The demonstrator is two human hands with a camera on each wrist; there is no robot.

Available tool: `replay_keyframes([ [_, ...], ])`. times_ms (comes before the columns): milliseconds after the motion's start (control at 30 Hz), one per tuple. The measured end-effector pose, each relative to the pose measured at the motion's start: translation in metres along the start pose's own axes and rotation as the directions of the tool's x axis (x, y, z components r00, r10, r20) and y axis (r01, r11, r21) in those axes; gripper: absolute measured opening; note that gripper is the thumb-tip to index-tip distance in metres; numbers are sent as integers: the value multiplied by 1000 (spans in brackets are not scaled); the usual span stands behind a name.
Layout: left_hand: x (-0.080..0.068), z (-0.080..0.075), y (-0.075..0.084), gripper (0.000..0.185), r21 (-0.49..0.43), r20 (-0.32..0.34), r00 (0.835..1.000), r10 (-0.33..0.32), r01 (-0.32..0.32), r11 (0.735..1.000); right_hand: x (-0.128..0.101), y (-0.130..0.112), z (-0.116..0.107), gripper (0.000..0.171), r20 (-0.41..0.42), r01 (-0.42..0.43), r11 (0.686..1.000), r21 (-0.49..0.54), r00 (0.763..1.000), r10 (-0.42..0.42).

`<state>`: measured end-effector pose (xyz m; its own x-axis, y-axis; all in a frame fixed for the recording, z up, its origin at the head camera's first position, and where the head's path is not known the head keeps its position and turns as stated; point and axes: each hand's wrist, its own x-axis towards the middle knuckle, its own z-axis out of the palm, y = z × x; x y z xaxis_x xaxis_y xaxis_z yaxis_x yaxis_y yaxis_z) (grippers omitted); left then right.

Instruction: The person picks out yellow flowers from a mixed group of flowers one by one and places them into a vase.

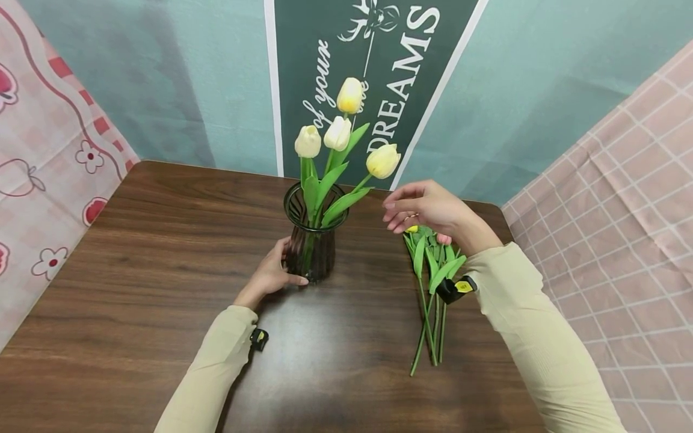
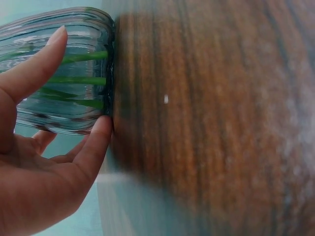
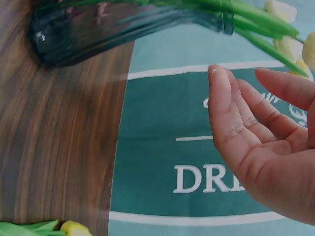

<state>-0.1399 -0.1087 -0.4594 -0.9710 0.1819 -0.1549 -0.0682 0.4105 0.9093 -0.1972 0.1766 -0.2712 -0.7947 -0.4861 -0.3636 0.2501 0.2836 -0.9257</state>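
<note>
A dark, ribbed glass vase stands upright on the wooden table. Several white and pale yellow tulips rise from its mouth, one leaning out to the right. Low on the vase's left side, my left hand holds it between thumb and fingers. Green stems show through the glass in the left wrist view, reaching down to the base. To the right of the vase my right hand is in the air with loosely bent fingers and nothing in them, near the leaning tulip.
More tulips with green stems lie in a bunch on the table, partly under my right hand; a yellow and a pink bloom show. Behind the table hangs a teal cloth with a dark green lettered panel. Patterned cloths flank both sides.
</note>
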Motion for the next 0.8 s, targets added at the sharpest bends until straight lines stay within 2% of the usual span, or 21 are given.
replay_keyframes([
  [167,0,0,0,97,0,2,1000,-3,3,1000,-2,9,-14,23,-55,-33,999,-20,998,32],
  [467,0,-1,2,98,10,7,1000,-21,21,1000,-11,29,-38,22,-125,-104,992,-77,988,94],
  [800,0,-1,0,98,-2,9,1000,-27,27,1000,-16,59,-55,13,-147,-120,993,3,982,119],
])
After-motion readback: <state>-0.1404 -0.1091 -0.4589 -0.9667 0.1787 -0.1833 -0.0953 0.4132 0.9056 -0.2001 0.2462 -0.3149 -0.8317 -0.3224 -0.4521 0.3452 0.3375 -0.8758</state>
